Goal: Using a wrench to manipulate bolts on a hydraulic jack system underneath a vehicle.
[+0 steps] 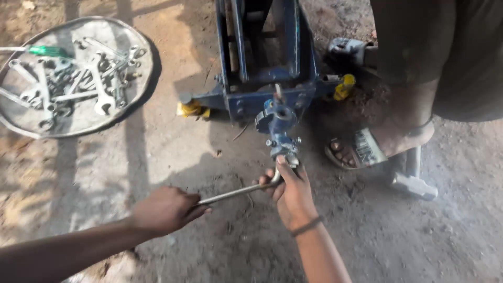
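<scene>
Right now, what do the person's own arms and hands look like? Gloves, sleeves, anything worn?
Both forearms are bare, with no sleeves in view and no gloves. The left hand wears nothing. The right hand has a thin dark band around its wrist. No rings or watch can be made out.

Jack in the middle, tray of tools to its left

The wrench [238,192] runs between left hand [165,209] and right hand [291,194], just before the jack [267,78]. The tray [133,99] of spanners [78,84] lies far left; a sandalled foot [361,149] stands right, with what may be a hammer [414,181] beside it.
</scene>
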